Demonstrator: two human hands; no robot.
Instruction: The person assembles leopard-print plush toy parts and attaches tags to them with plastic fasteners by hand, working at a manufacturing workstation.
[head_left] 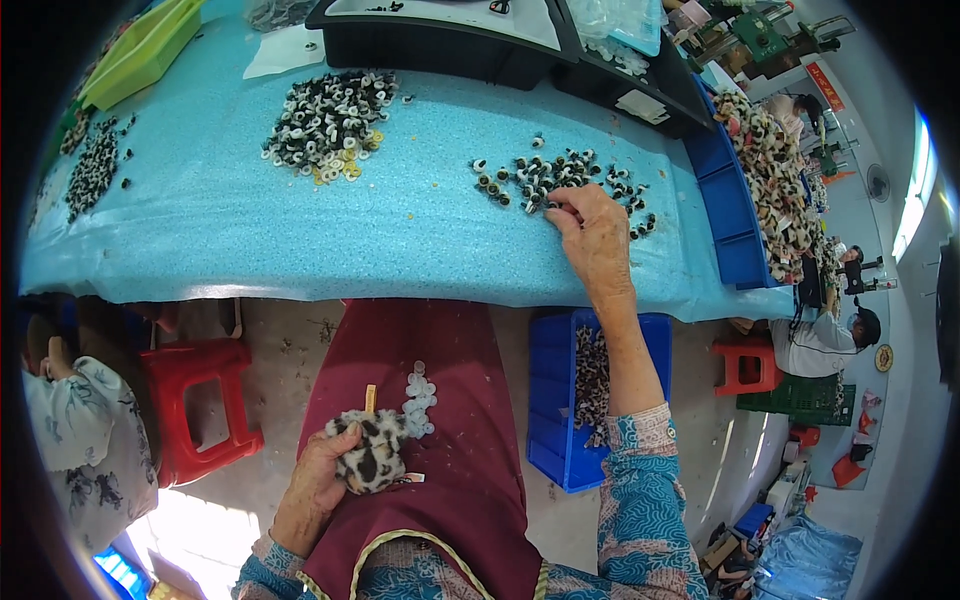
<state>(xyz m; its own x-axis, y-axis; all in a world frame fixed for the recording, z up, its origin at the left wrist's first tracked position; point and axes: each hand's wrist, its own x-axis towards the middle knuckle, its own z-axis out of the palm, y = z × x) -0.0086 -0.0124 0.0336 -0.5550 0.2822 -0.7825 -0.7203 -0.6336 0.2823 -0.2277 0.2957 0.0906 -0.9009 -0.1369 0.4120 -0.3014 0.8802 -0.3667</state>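
Note:
My left hand (318,482) is closed round a small spotted plush piece (372,455) in black, brown and cream, above my lap. A yellow tab sticks up from it and a white label shows below. Beside it, a little heap of clear plastic washers (419,404) lies on my maroon apron (420,335). My right hand (596,235) reaches over the table, thumb and fingertips pinched at the near edge of a loose pile of black-and-white plastic toy eyes (545,175). A small dark eye shows at the fingertips, partly hidden by them.
The blue-covered table (420,255) bears more heaps of small parts (330,120), a yellow-green tray (145,50) and black trays (440,45). A blue crate (730,215) of plush pieces stands right. Below are another blue crate (555,400) and a red stool (200,400). Other people sit nearby.

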